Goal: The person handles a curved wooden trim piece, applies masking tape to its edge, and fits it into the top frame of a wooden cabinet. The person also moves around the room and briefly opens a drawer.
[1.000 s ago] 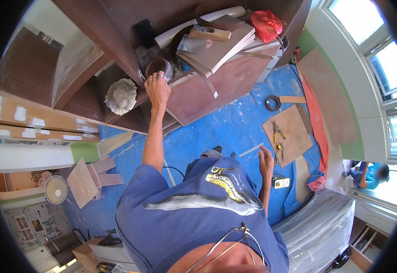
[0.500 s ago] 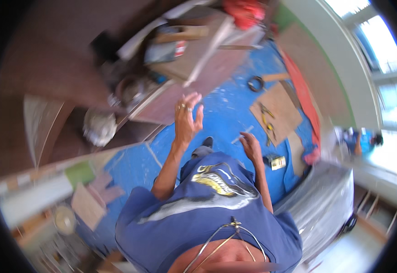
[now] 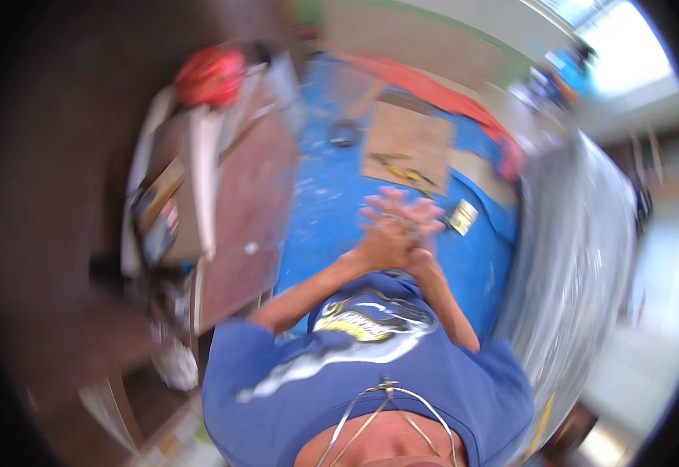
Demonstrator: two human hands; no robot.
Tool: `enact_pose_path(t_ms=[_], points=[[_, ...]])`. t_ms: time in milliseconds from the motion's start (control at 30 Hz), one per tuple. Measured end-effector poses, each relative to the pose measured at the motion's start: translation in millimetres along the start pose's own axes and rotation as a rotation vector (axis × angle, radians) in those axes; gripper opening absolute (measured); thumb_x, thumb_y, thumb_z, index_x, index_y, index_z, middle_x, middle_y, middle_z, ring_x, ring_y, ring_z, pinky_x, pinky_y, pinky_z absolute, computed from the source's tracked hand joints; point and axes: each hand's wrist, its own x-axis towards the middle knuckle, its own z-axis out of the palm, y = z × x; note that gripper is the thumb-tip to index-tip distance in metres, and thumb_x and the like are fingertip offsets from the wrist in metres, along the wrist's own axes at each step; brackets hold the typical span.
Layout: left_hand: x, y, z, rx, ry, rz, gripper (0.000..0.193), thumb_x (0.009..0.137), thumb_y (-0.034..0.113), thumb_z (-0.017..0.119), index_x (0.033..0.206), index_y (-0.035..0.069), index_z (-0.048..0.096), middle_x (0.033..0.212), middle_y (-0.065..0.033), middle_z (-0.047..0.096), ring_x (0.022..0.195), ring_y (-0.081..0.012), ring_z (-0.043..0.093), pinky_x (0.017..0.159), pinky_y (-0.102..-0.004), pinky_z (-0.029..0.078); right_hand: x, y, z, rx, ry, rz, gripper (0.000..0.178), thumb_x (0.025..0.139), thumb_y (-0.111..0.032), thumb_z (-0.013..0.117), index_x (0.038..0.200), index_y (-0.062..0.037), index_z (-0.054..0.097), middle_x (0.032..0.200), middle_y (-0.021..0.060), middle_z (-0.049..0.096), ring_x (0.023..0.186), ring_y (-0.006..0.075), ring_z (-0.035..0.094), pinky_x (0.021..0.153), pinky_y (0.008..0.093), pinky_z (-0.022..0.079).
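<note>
My left hand (image 3: 384, 244) and my right hand (image 3: 423, 222) are together in front of my body, the left lying across the right. Both are smeared by motion. Spread fingers of the right hand show past the left one, and I see no object in it. The left hand's fingers are too blurred and overlapped to make out. Beyond the hands, a brown board (image 3: 411, 146) lies on a blue floor sheet (image 3: 320, 222), with yellow-handled pliers (image 3: 413, 174) on top. A small pale yellow box (image 3: 462, 217) sits just right of my hands.
To the left, a reddish-brown panel (image 3: 250, 210) borders a cluttered surface with a red plastic bag (image 3: 211, 75). On the right stands a bulky item under clear plastic (image 3: 561, 241). Red cloth (image 3: 433, 92) runs along the far edge. Another person (image 3: 569, 74) is at far right.
My hands have come together from apart. The view has turned right, so the board and tools now appear straight ahead and the plastic-covered item fills more of the right side.
</note>
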Motion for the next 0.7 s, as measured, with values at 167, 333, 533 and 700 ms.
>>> enact_pose_path(t_ms=[167,333,533,700], points=[[50.1,-46.2,25.1,0.280,-0.043,-0.032,0.049,0.102,0.041,0.051,0.144,0.016,0.056,0.154,-0.0113,0.047,0.148,-0.0298,0.037,0.124,-0.0583,0.014,42.2,-113.3,-4.8,0.630,0.218,0.212,0.077,0.103,-0.066,0.034,0.161,-0.0154,0.028,0.165,0.0173,0.028,0.152,0.0366,0.026,0.122,0.0565,0.025],[54.8,-80.9,0.3,0.423,0.241,-0.611,0.052,0.099,0.039,0.059,0.144,0.014,0.054,0.154,-0.0117,0.048,0.145,-0.0320,0.040,0.121,-0.0614,0.019,106.9,-189.8,-43.3,0.371,-0.100,0.285,0.074,0.105,-0.061,0.036,0.158,-0.0097,0.032,0.154,0.0197,0.044,0.140,0.0365,0.046,0.117,0.0550,0.033],[17.6,-75.6,-112.5,0.758,0.620,-0.744,0.042,0.097,0.023,0.065,0.136,0.009,0.059,0.146,-0.0135,0.055,0.137,-0.0331,0.049,0.116,-0.0563,0.031,185.2,-233.2,-97.0,-0.423,-0.063,0.222,0.066,0.107,-0.045,0.044,0.155,-0.0009,0.034,0.143,0.0238,0.053,0.128,0.0315,0.057,0.112,0.0444,0.043],[24.1,-73.8,-157.6,0.722,0.699,-0.774,0.033,0.096,0.018,0.065,0.127,0.007,0.064,0.137,-0.0143,0.061,0.129,-0.0333,0.056,0.113,-0.0489,0.039,207.7,-229.6,-111.3,-0.353,0.083,0.206,0.063,0.106,-0.039,0.050,0.155,-0.0014,0.035,0.140,0.0206,0.055,0.123,0.0281,0.059,0.110,0.0404,0.045]])
